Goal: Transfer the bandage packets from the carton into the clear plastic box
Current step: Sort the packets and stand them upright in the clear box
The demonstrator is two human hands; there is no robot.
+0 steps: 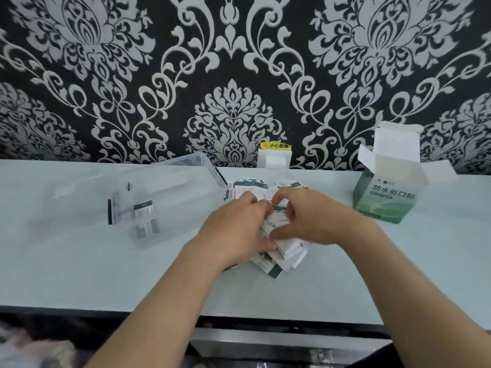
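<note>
A heap of white and green bandage packets (288, 254) lies on the pale table (79, 274) in the middle. My left hand (233, 229) and my right hand (316, 216) are both on the heap, fingers curled round packets at its centre. More packets (247, 187) fan out behind the hands. The clear plastic box (186, 166) stands open to the left, with two or three packets (144, 208) inside it. The green carton (385, 197) stands at the right with its top flaps open.
A white socket cover with a yellow warning label (275, 155) sits at the wall behind the heap. The patterned black and silver wall rises right behind the table. The table's front edge (239, 316) runs below my forearms.
</note>
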